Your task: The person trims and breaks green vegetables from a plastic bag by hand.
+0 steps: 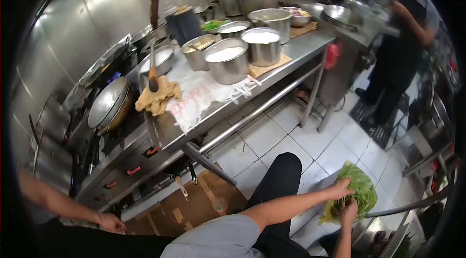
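Observation:
A clear plastic bag of green leafy vegetables is at the lower right, above the white tiled floor. My left hand reaches across from the grey sleeve and grips the near upper side of the bag. Beside it, my right hand is closed at the bag's gathered part, close below the left. The fingertips of both hands are partly hidden against the greens and plastic.
Steel pots of white contents stand on a steel table, near a cloth. A wok sits on the stove at left. Another person's hand is at lower left; a person in a dark apron stands at right.

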A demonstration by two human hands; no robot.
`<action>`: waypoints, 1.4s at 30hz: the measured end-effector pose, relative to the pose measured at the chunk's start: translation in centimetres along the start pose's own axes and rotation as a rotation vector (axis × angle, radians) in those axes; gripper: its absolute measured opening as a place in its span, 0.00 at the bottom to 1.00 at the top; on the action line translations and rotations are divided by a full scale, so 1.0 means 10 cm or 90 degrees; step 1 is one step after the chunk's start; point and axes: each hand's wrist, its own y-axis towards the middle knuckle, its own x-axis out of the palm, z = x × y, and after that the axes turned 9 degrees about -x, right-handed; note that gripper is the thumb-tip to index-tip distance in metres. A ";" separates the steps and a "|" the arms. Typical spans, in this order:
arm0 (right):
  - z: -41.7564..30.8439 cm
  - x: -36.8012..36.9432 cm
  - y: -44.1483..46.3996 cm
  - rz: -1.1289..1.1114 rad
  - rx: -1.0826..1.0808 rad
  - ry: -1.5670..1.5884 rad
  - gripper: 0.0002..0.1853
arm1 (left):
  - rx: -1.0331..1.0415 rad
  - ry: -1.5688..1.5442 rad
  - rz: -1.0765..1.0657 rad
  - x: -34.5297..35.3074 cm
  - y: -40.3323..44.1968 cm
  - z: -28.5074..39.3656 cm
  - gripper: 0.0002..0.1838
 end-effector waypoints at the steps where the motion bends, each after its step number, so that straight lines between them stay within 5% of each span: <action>1: 0.01 -0.08 -0.02 -0.002 -0.012 -0.008 0.05 | 0.003 -0.009 0.010 0.04 -0.06 0.01 0.27; 4: 0.17 -0.13 -0.05 0.029 -0.007 0.010 0.06 | 0.108 0.086 -0.066 0.07 -0.17 -0.05 0.26; 8: 0.02 -0.41 -0.10 0.009 0.053 0.061 0.10 | 0.017 0.185 -0.212 -0.16 -0.35 0.33 0.28; 11: 0.02 -0.43 -0.16 0.059 0.031 0.150 0.06 | 0.182 0.229 -0.143 -0.04 -0.28 -0.04 0.28; 17: -0.03 -0.34 -0.14 0.191 0.035 0.088 0.10 | 0.252 0.260 -0.118 -0.15 -0.23 0.05 0.20; 19: -0.10 -0.51 -0.09 0.177 0.103 0.231 0.10 | 0.270 0.252 -0.092 -0.17 -0.28 0.20 0.17; 23: -0.12 -0.47 -0.09 0.191 0.121 0.302 0.10 | 0.133 0.192 -0.144 -0.18 -0.31 0.32 0.15; 29: 0.09 -0.26 -0.01 0.277 0.010 0.056 0.10 | 0.059 0.138 -0.134 -0.25 -0.25 0.22 0.13; 31: 0.15 -0.26 -0.02 0.291 -0.172 0.069 0.14 | 0.001 0.095 -0.136 -0.33 -0.21 0.24 0.12; 33: 0.09 -0.24 -0.07 0.253 -0.166 0.111 0.12 | -0.138 -0.171 -0.167 -0.35 -0.20 0.23 0.12; 35: -0.08 -0.46 -0.06 -0.085 0.085 0.466 0.11 | -0.124 -0.208 -0.135 -0.31 -0.17 0.32 0.13; 42: 0.04 -0.12 -0.12 -0.013 0.075 0.563 0.08 | -0.144 -0.196 -0.130 -0.33 -0.23 0.31 0.14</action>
